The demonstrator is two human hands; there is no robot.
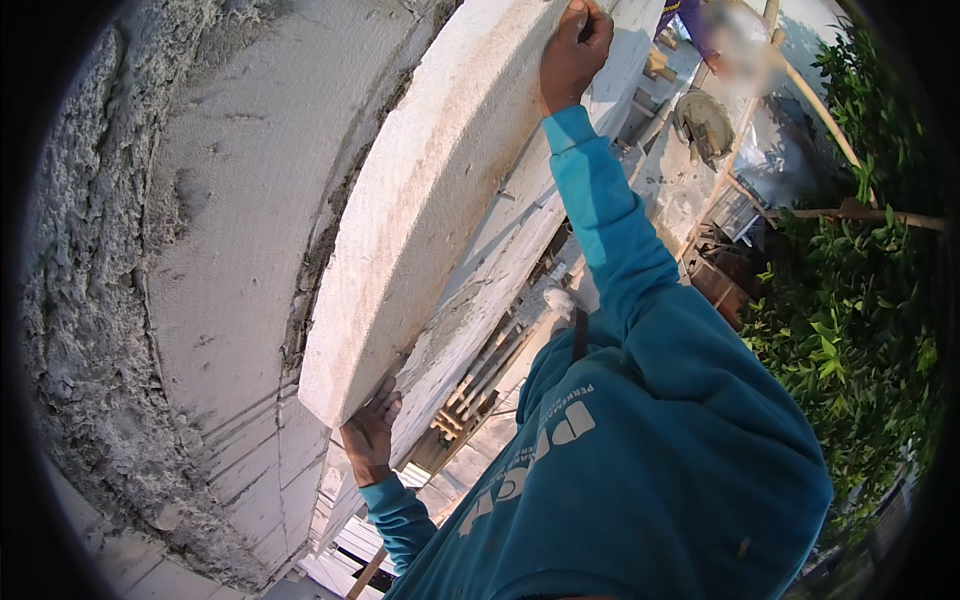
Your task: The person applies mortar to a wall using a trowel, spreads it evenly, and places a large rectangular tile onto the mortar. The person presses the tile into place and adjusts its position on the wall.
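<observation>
A long, pale aerated concrete block [420,210] lies slanted along the wall, with a rough edge on its wall side. My left hand [372,428] cups the block's lower left end from underneath, fingers on its near side. At the far upper end, my right hand [578,58] is closed over the block's edge with the thumb on top. Below the block runs the pale block wall [470,300], with small metal pins or nails sticking out. Plastered wall surface [250,130] borders the block's other side, a dark rough gap between them.
Rough mortar [90,250] runs down the far left. A round basin [703,125] with tools inside sits at upper right, near bamboo poles [820,110]. Another person's purple sleeve [690,18] shows above it. Leafy branches [840,330] fill the right. Timber lengths [490,370] lie below.
</observation>
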